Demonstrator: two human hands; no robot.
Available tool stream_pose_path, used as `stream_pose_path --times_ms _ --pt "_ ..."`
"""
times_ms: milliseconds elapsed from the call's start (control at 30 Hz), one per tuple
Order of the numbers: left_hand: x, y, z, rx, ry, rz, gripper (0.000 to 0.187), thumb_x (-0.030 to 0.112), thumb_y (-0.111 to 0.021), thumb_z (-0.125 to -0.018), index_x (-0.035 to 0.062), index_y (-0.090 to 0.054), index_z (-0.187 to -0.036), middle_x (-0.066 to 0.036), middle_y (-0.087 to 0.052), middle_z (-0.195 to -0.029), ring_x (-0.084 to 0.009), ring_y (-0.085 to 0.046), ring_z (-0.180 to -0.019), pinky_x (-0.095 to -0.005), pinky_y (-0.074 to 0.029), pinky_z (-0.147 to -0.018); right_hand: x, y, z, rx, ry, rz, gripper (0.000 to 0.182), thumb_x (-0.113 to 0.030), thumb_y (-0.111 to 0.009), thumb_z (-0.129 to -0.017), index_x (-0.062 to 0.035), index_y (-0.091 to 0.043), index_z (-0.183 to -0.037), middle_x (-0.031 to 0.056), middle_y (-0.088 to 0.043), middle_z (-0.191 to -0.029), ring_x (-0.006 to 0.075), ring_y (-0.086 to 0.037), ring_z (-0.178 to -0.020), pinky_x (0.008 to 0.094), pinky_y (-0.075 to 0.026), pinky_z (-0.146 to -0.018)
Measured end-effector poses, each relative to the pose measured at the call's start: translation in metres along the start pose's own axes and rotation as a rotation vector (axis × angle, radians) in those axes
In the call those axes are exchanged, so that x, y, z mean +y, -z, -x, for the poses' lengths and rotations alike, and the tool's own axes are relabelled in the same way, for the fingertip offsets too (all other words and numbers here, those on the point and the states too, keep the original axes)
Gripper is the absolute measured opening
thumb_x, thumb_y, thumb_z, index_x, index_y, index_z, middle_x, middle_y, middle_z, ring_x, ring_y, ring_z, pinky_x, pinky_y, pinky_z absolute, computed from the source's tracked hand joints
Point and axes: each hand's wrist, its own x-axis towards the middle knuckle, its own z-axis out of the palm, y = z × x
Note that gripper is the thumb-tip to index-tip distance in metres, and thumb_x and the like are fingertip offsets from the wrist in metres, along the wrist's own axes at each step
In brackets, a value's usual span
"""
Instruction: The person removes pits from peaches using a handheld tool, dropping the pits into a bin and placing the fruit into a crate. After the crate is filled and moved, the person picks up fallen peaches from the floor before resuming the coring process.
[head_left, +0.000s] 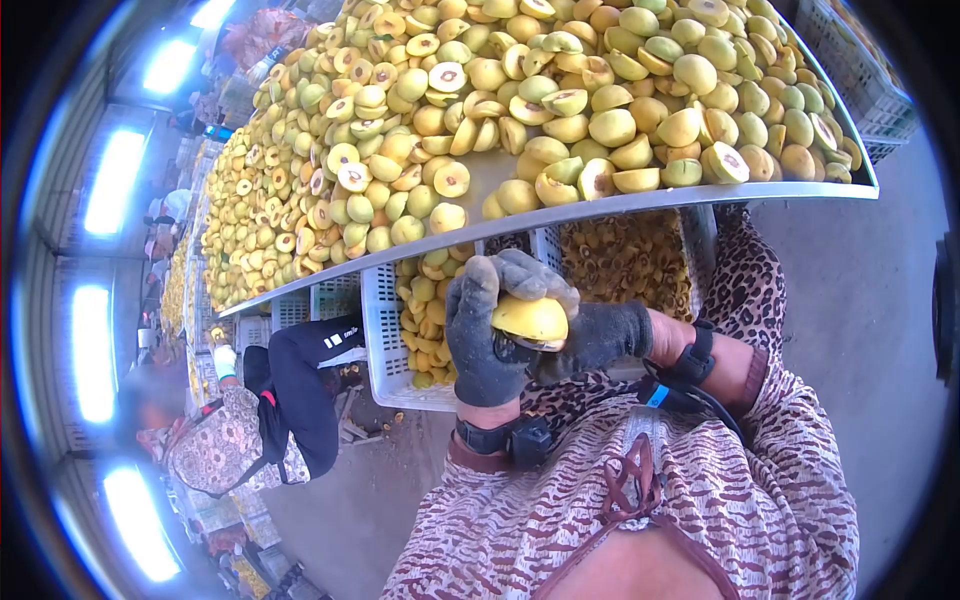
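Note:
My left hand (pixel 485 330), in a dark grey work glove, is closed around a yellow peach (pixel 532 318), its fingers curled over the top. My right hand (pixel 603 335), gloved alike, is closed right against the underside of the fruit. A thin, dark, shiny edge shows along the bottom of the peach, between the two hands; I cannot tell what the right fingers hold. Both hands are in front of my chest, just below the rim of a metal-edged table (pixel 560 212) heaped with halved peaches (pixel 400 130), several with brown-red pits showing.
Under the table edge, a white plastic crate (pixel 383 340) holds yellow peach pieces (pixel 425 315). Beside it, another crate contains brownish pits and scraps (pixel 625 255). A co-worker (pixel 240 425) in a patterned top sits at left. Stacked crates (pixel 860 75) stand at the upper right.

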Motion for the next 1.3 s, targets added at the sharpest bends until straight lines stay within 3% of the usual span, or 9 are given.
stream_pose_path --times_ms 233,433,567,633,667,800,867,1033,1300 --pt "-0.009 0.015 0.004 0.102 0.236 0.386 0.048 0.047 -0.036 -0.104 0.0054 -0.055 -0.09 -0.013 -0.058 -0.085 -0.0283 -0.067 -0.077 -0.04 -0.06 -0.066 0.012 0.016 -0.009 -0.095 0.1 0.378 0.042 -0.006 -0.066 -0.079 -0.0043 -0.057 -0.12 0.0128 -0.066 -0.099 0.0221 -0.063 -0.087 0.0368 -0.052 -0.076" --pt "-0.017 0.059 0.0 0.236 0.195 0.732 0.052 0.052 -0.043 -0.1 0.0032 -0.06 -0.098 -0.016 -0.061 -0.101 -0.035 -0.061 -0.099 -0.0466 -0.06 -0.078 -0.022 0.02 0.016 -0.075 -0.053 0.316 0.008 -0.009 -0.068 -0.077 -0.0038 -0.062 -0.075 0.0067 -0.062 -0.063 0.0225 -0.061 -0.059 0.0366 -0.045 -0.056" --pt "-0.004 0.15 0.005 0.693 0.024 -0.331 0.042 0.037 -0.051 -0.101 -0.0009 -0.067 -0.103 -0.016 -0.068 -0.101 -0.0307 -0.061 -0.103 -0.0413 -0.055 -0.085 -0.015 0.042 0.07 0.337 -0.603 0.111 0.006 -0.012 -0.066 -0.08 -0.0064 -0.068 -0.078 0.0112 -0.069 -0.073 0.0248 -0.061 -0.057 0.0335 -0.044 -0.052" --pt "-0.008 0.21 -0.016 0.66 -0.202 -1.04 0.032 0.026 -0.057 -0.098 -0.0033 -0.068 -0.104 -0.017 -0.07 -0.101 -0.0285 -0.062 -0.104 -0.0376 -0.052 -0.087 0.027 0.059 0.105 0.16 -0.791 1.389 0.011 -0.017 -0.065 -0.083 -0.0075 -0.07 -0.08 0.0129 -0.071 -0.078 0.0273 -0.062 -0.057 0.0344 -0.048 -0.054" --pt "0.003 0.207 -0.032 0.58 -0.408 -1.551 0.032 0.022 -0.065 -0.09 -0.0051 -0.067 -0.106 -0.02 -0.069 -0.107 -0.0329 -0.062 -0.105 -0.0408 -0.048 -0.094 0.038 0.063 0.111 0.18 -0.784 1.407 0.011 -0.017 -0.065 -0.083 -0.0075 -0.07 -0.08 0.0129 -0.071 -0.078 0.0273 -0.062 -0.057 0.0344 -0.048 -0.054" --pt "-0.007 0.208 -0.124 0.436 -0.333 -1.678 0.047 0.028 -0.073 -0.079 -0.0006 -0.064 -0.115 -0.022 -0.063 -0.119 -0.0386 -0.058 -0.112 -0.0447 -0.045 -0.099 0.09 0.074 0.125 0.422 -0.46 0.778 0.017 -0.021 -0.065 -0.087 -0.0062 -0.071 -0.083 0.0121 -0.072 -0.077 0.0287 -0.068 -0.066 0.0342 -0.055 -0.066" --pt "-0.04 0.218 -0.163 0.262 -0.195 -1.806 0.053 0.031 -0.074 -0.077 0.0044 -0.06 -0.122 -0.022 -0.06 -0.123 -0.0385 -0.058 -0.112 -0.0462 -0.045 -0.098 0.008 0.055 0.093 0.465 -0.291 0.012 0.011 -0.014 -0.072 -0.083 -0.0061 -0.066 -0.079 -0.0029 -0.063 -0.069 0.0081 -0.057 -0.057 0.0279 -0.042 -0.047" --pt "-0.034 0.147 -0.183 0.032 0.266 -1.914 0.056 0.032 -0.07 -0.08 0.0106 -0.055 -0.129 -0.024 -0.054 -0.128 -0.0387 -0.061 -0.107 -0.049 -0.05 -0.088 0.011 0.077 0.099 0.727 -0.393 -0.115 0.01 -0.016 -0.069 -0.085 -0.0069 -0.065 -0.083 -0.0044 -0.054 -0.061 0.0065 -0.052 -0.051 0.0253 -0.04 -0.045" --pt "-0.041 0.181 -0.161 0.134 -0.071 -1.338 0.038 0.032 -0.078 -0.072 -0.0006 -0.068 -0.087 -0.02 -0.069 -0.088 -0.033 -0.067 -0.082 -0.0419 -0.051 -0.076 -0.019 0.033 0.069 0.914 -0.201 0.456 0.017 -0.016 -0.066 -0.088 -0.0022 -0.057 -0.086 0.0032 -0.052 -0.067 0.0098 -0.045 -0.063 0.0325 -0.042 -0.055"
